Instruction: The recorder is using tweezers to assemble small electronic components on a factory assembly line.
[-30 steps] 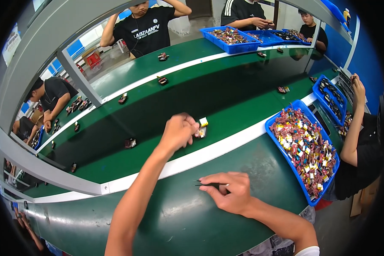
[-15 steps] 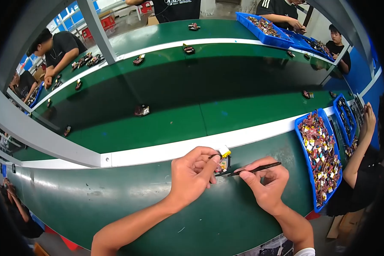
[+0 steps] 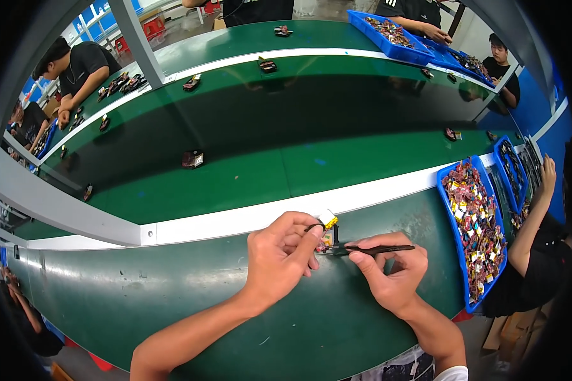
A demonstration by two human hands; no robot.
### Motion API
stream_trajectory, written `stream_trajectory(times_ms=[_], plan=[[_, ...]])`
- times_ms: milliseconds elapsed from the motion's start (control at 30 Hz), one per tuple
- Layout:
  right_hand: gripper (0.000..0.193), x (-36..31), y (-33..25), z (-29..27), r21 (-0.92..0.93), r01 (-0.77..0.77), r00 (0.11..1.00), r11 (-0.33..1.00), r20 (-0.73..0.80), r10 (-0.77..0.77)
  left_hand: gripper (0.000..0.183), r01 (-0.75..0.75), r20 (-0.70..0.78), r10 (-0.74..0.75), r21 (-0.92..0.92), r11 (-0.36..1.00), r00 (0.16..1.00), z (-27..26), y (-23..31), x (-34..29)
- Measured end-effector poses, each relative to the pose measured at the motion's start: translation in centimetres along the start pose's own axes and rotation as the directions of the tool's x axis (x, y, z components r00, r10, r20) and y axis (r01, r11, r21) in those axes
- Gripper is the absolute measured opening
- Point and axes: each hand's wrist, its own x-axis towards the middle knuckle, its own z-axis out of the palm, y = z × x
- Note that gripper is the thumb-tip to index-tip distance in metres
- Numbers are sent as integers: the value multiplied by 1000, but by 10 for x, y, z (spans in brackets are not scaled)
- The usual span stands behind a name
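Observation:
Pinched in the fingers of my left hand (image 3: 274,257) is a small electronic assembly (image 3: 328,241) with a reddish circuit board and a black edge. A white battery with yellow tape (image 3: 328,220) sticks up at its far end. My right hand (image 3: 395,279) grips a pair of black tweezers (image 3: 388,249) like a pen. The tweezers lie almost level, their tips pointing left at the near side of the assembly. Whether the tips touch the board or hold part of it is too small to make out. My left fingers cover much of the assembly.
A blue tray (image 3: 443,190) heaped with similar boards and batteries stands to the right. Beyond the white rail (image 3: 254,223) runs a green conveyor belt (image 3: 235,178) carrying scattered assemblies (image 3: 192,159). Beside the tray, a co-worker's arm (image 3: 532,216) reaches in. Other people sit across the belt.
The tweezers have turned flatter, with their tips closer in against the assembly. Pieces on the belt sit farther left in the picture, and the view has shifted slightly.

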Motion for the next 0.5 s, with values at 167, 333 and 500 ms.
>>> stream_trajectory(times_ms=[167,333,500], plan=[[14,-1,4,1,7,42,999,999,-6,-42,13,-9,-4,9,-25,1000,1000,1,-1,0],[15,-1,3,2,102,-76,997,992,-7,77,15,-30,40,30,-1,1000,999,1,-3,0],[15,3,-1,-6,358,-434,900,827,126,418,15,-45,57,47,-33,998,997,1,-3,0]])
